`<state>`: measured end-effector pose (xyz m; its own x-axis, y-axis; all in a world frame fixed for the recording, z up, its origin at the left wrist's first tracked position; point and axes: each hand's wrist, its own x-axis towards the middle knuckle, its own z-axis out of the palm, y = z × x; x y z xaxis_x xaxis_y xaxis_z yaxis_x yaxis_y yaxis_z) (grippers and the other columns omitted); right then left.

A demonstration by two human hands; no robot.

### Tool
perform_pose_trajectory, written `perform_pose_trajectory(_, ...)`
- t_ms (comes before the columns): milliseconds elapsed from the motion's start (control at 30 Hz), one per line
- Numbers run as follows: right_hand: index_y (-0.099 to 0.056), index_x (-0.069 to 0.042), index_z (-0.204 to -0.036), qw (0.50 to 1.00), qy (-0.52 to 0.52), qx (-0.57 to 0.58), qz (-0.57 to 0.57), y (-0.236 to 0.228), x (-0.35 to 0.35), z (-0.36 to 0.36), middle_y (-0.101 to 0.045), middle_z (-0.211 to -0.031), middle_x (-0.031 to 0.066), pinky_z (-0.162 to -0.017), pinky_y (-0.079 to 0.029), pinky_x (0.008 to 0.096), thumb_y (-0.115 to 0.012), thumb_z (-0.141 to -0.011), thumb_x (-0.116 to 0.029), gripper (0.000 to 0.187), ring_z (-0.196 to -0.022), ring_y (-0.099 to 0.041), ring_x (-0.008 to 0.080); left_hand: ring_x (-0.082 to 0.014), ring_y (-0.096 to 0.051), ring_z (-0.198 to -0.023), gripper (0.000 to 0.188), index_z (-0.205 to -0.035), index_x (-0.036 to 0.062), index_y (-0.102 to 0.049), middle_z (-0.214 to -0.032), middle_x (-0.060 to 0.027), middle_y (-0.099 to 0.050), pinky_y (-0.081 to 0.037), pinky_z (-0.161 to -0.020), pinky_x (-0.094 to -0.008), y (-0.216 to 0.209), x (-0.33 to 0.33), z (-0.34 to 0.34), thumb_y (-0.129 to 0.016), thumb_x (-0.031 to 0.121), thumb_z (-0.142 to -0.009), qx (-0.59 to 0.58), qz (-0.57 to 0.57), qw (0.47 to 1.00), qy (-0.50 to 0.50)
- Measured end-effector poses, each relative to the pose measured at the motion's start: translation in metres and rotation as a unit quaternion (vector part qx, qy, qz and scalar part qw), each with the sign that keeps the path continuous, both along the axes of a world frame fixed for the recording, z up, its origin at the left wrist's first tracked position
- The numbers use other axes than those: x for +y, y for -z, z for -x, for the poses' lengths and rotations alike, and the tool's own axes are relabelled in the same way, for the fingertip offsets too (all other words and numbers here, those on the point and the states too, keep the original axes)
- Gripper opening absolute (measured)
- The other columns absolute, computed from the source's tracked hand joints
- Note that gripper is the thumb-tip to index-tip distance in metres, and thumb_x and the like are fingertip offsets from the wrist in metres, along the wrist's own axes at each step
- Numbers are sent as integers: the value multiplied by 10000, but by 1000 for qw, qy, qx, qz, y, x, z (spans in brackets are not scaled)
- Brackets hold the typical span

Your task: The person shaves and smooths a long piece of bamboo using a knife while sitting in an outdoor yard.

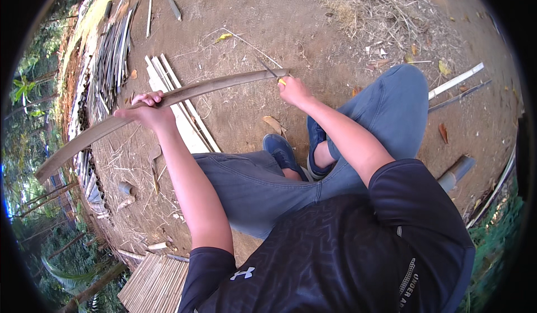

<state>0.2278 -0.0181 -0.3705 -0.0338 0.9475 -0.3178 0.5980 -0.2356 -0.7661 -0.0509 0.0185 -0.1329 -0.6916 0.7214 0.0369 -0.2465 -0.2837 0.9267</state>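
Observation:
A long brown split-bamboo strip [221, 83] crosses in front of me, from the lower left up to its far end by my right hand. My left hand [150, 110] is closed round the strip left of its middle. My right hand [295, 91] grips a knife [265, 66] by its yellow handle. The thin dark blade points up and to the left and crosses the strip close to its far end. I cannot tell whether the edge bites into the strip.
Pale split-bamboo slats [178, 109] lie on the dirt beyond my left knee. A bundle of thin strips [114, 53] lies at the far left. Dry straw [386, 17] is heaped at the upper right. A bamboo slat mat [155, 284] is at the lower left; a cut bamboo tube [457, 170] is at the right.

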Motion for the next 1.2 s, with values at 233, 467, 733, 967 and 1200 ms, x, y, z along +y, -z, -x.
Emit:
perform_pose_trajectory(233, -658, -31, -1085, 998, -14, -39, 56, 21, 8, -9, -687, -928, 259, -804, -533, 512, -566, -935, -264, 292, -899, -673, 427, -176, -353, -471, 870, -595, 99, -421, -493, -11, -302, -394, -532, -346, -1, 1, -2, -177, 919, -752, 2, -9, 1000, 11)
perform_pose_trajectory(467, -678, -8, -1011, 995, 30, -20, 90, 46, 19, -9, -681, -993, 268, -848, -526, 489, -569, -929, -270, 295, -963, -667, 404, -172, -347, -506, 855, -646, 88, -405, -534, -8, -300, -398, -556, -341, -2, 0, -5, -210, 914, -755, 27, -10, 999, 19)
perform_pose_trajectory(733, -673, -31, -1072, 994, 44, -35, 99, 47, 18, -12, -679, -1042, 257, -873, -520, 496, -572, -924, -295, 319, -996, -660, 411, -185, -332, -427, 885, -574, 95, -407, -477, -10, -277, -348, -480, -328, 1, 2, 3, -163, 927, -752, 25, -9, 1000, -6)
perform_pose_trajectory(967, -669, -55, -1113, 981, 53, -59, 178, 72, 25, -35, -678, -1115, 214, -924, -514, 466, -581, -924, -311, 330, -1073, -648, 369, -176, -313, -431, 879, -554, 101, -397, -477, -5, -275, -349, -486, -328, -5, 7, -7, -181, 934, -735, 25, -12, 1000, 4)
perform_pose_trajectory(1200, -665, -40, -1115, 985, -2, -48, 164, 48, 28, -38, -684, -1093, 216, -911, -521, 471, -588, -916, -295, 332, -1045, -658, 375, -181, -336, -434, 899, -560, 91, -438, -477, -6, -283, -364, -484, -323, -3, 1, -1, -159, 926, -742, 22, -11, 1000, 5)
